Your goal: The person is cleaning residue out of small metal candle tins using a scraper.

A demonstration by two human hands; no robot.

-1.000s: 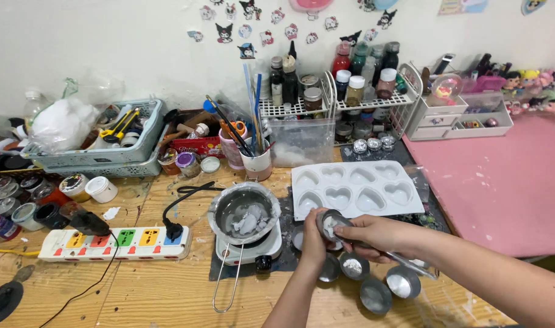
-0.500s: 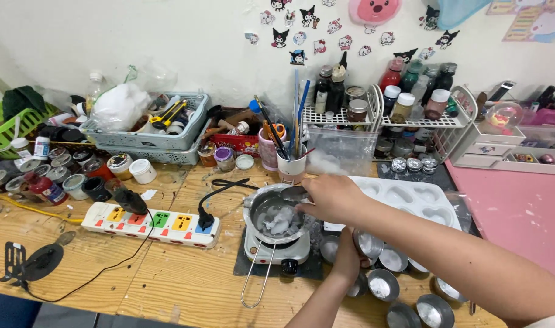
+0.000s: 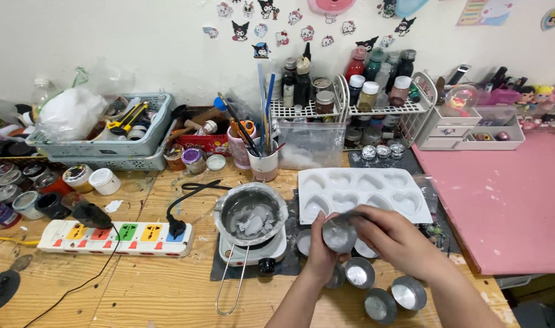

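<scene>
My left hand (image 3: 319,252) grips a small round metal tin (image 3: 339,234) with white wax inside, tilted toward me. My right hand (image 3: 392,238) is at the tin's right rim, holding a thin metal tool (image 3: 348,215) over its top edge. To the left a metal pot (image 3: 251,215) holding white wax chunks sits on a small white hot plate (image 3: 253,251). Just behind my hands lies a white heart-shaped mould tray (image 3: 362,193). Several empty tins (image 3: 387,294) stand below my hands on the wooden table.
A white power strip (image 3: 113,237) with coloured sockets lies at left, a black plug in it. Paint jars (image 3: 22,197), grey baskets (image 3: 107,149), a brush cup (image 3: 264,164), bottle racks (image 3: 350,106) and a clear drawer unit (image 3: 472,130) line the wall. A pink mat (image 3: 508,200) covers the right side.
My right hand has come back from the pot to the tin. My left hand has lifted the tin up in front of the mould tray. The camera has shifted.
</scene>
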